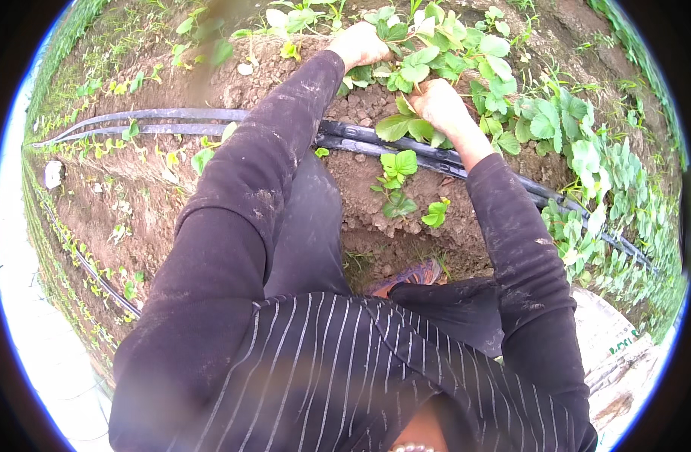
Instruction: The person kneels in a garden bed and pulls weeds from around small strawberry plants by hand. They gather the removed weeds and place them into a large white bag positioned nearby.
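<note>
Bare of gloves, my left hand (pixel 361 45) reaches into the left side of a leafy strawberry plant (pixel 416 72) on the soil bed. Its fingers are curled and partly hidden among the leaves, so what lies in them is unclear. Lower and to the right, my right hand (pixel 442 108) pinches stems of the same plant between thumb and fingers. Several broad green leaves (pixel 395 127) stick out to the left below that hand. Clumped brown soil (pixel 362 104) shows between the two hands.
Two black drip irrigation lines (pixel 379 144) run across the bed under my forearms. Small strawberry seedlings (pixel 399 169) grow on the near side of them. Denser plants (pixel 591 164) line the right. A white sack (pixel 602 322) lies at lower right, near my shoe (pixel 413 274).
</note>
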Tool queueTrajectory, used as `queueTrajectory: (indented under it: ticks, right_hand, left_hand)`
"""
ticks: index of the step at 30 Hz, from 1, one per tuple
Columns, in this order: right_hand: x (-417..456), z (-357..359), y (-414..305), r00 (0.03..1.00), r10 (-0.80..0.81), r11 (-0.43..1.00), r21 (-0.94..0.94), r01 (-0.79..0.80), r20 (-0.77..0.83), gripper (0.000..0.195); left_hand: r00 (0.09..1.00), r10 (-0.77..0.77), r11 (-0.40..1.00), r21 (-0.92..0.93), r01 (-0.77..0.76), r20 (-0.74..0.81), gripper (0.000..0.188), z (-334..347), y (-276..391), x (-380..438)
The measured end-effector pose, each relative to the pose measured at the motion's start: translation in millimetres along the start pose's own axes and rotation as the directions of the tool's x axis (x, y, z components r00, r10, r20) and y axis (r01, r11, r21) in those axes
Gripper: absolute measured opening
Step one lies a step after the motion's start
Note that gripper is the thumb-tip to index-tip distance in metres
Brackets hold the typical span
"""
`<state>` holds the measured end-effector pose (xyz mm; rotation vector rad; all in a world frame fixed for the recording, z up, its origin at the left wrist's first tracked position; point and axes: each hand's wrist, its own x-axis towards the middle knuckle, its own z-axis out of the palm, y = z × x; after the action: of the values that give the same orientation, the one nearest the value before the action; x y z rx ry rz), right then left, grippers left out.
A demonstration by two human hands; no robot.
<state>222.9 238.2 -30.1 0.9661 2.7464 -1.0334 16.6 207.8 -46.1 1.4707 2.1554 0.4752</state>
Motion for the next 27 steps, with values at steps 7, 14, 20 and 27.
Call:
queueTrajectory:
  ticks: [7,14,20,27]
  right_hand:
    - [-7.5,-1.2,14.3,0.965,0.103,0.687,0.684,-0.245,0.242,0.024]
    - [-3.5,21.8,-32.0,0.989,0.145,0.988,0.064,-0.143,-0.035,0.040]
    - [-5.5,23.2,-27.6,1.000,0.008,1.000,0.004,-0.008,0.007,0.032]
    - [-20.5,25.7,8.0,0.971,0.205,0.773,0.588,-0.238,0.125,0.020]
  left_hand:
    - [0.995,-0.097,0.995,-0.008,0.098,0.006,0.037,-1.6,-4.9,-1.7]
    - [0.999,-0.039,0.985,-0.167,0.041,0.017,0.041,-5.8,9.9,-11.9]
    - [0.997,0.007,1.000,0.009,-0.007,-0.074,0.034,-1.2,-6.8,1.7]
    - [0.983,-0.036,0.975,0.210,0.074,-0.180,0.030,-0.8,26.2,-10.2]
